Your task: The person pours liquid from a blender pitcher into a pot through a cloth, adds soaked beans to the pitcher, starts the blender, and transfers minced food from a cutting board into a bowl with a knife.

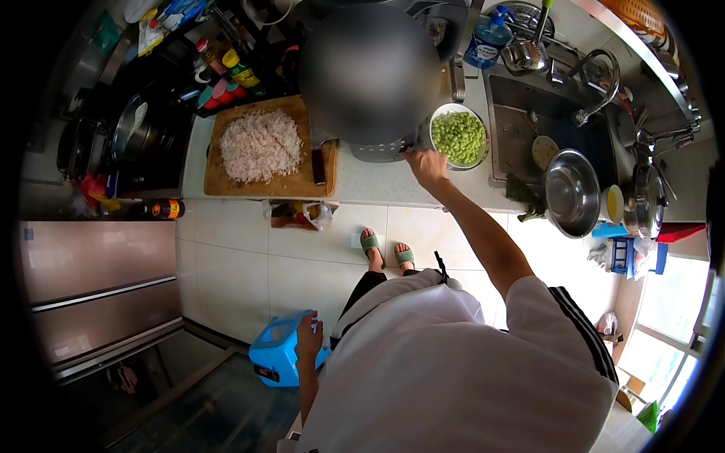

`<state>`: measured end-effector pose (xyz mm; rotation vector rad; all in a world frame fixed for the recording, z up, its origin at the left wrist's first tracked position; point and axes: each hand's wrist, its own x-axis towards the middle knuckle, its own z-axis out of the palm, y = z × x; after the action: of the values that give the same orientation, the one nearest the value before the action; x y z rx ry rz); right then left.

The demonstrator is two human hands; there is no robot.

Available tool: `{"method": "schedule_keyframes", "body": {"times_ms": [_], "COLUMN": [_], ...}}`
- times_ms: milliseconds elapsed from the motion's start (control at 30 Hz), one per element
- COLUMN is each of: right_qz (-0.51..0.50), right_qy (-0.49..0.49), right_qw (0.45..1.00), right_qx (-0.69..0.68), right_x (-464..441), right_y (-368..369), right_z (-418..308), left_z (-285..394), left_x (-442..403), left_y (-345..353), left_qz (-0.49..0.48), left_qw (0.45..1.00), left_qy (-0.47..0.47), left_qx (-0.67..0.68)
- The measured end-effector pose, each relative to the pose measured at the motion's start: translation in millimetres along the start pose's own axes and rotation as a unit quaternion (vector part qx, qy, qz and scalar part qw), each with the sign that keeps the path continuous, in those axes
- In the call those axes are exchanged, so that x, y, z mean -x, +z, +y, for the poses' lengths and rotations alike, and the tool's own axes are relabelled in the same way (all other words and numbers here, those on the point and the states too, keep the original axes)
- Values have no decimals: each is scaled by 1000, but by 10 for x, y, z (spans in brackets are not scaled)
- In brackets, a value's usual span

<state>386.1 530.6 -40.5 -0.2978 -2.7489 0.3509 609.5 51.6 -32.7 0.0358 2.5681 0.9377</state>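
Observation:
My right hand (428, 166) reaches to the counter, its fingers closed at the lower edge of a grey appliance (375, 153). What they grip there is hard to make out, and a blurred round patch covers most of the appliance. Just right of that hand, a white bowl (431, 136) holds chopped green vegetable pieces (458, 137). On the left, a wooden cutting board (215, 181) bears a heap of chopped pale pink meat (260, 146) and a brown-handled knife (319, 166). My left hand (308, 340) hangs low with fingers loosely apart, overlapping a blue plastic stool (278, 351) in view; contact is unclear.
A sink (521, 121) with a faucet (612, 83) lies to the right, with a steel basin (572, 193) at its front. The stove (162, 143) and several bottles (240, 72) stand left. Below the counter sits a box with bags (306, 215).

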Motion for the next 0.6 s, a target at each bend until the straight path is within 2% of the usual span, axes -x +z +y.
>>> {"method": "schedule_keyframes", "body": {"times_ms": [233,433,600], "right_qz": [13,4,19], "right_qy": [-54,-23,-58], "right_qw": [998,1000,998], "right_qx": [25,-2,27], "right_x": [129,41,25], "right_y": [204,276,258], "right_z": [75,134,158], "left_z": [-10,19,76], "left_x": [-41,-52,-60], "left_y": [-11,-20,-55], "left_qz": [-6,-3,-6], "left_qw": [1000,1000,1000], "left_qy": [-7,-11,-11], "left_qx": [-5,1,1]}}
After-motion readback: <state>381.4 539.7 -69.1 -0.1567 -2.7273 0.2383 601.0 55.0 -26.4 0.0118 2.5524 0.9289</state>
